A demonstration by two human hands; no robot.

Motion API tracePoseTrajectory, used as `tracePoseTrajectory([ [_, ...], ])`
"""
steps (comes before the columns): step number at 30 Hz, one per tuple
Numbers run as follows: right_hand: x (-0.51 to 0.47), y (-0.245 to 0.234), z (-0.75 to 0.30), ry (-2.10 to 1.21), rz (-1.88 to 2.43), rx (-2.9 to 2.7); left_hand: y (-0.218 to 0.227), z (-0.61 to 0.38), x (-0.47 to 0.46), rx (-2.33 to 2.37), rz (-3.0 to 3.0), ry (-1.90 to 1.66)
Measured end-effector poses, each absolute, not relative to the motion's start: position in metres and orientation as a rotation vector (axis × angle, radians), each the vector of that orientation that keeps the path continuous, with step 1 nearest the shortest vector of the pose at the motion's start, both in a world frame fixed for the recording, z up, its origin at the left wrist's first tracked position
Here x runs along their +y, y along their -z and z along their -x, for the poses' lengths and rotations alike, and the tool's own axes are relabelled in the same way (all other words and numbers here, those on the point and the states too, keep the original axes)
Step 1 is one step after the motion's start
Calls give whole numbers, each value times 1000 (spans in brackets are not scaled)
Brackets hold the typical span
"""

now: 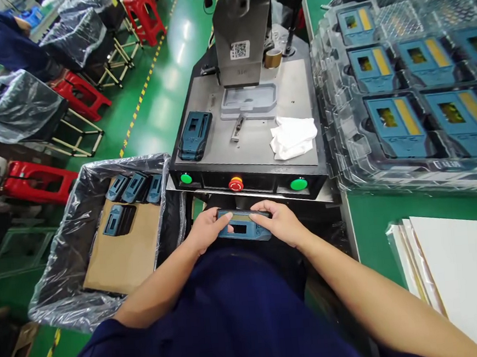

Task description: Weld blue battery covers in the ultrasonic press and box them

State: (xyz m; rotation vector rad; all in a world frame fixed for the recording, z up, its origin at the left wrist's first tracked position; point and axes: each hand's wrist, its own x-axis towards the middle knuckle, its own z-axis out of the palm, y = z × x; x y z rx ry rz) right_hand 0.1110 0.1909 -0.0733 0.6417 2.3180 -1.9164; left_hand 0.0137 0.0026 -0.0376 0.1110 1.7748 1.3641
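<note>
Between my hands, just in front of the press, is a blue plastic housing [249, 231] with a dark rectangular window. My left hand [207, 227] grips its left end, thumb on top. At the other end my right hand [281, 222] holds it with the thumb pressed on the upper face. Another blue housing [196, 135] lies on the left of the metal press plate [216, 155]. A pale grey fixture [249, 102] sits under the press head [239, 52]. Right of it is a crumpled white cloth [293, 137].
A plastic-lined bin [67, 236] at left holds several housings on cardboard [125, 259]. Clear trays [353, 164] with housings are stacked at right, near white sheets [469, 270]. Green buttons [299, 184] and a red emergency stop [235, 183] line the press front. A person [0, 40] bends at upper left.
</note>
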Motion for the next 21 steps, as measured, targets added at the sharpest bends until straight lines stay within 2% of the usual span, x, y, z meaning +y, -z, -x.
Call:
tracePoseTrajectory([
  [13, 187, 70, -114, 1564, -615, 2536, 45, -11, 4, 2003, -246, -1126],
  [21, 175, 81, -114, 1720, -484, 2518, 34, -23, 14, 2570, -479, -718],
])
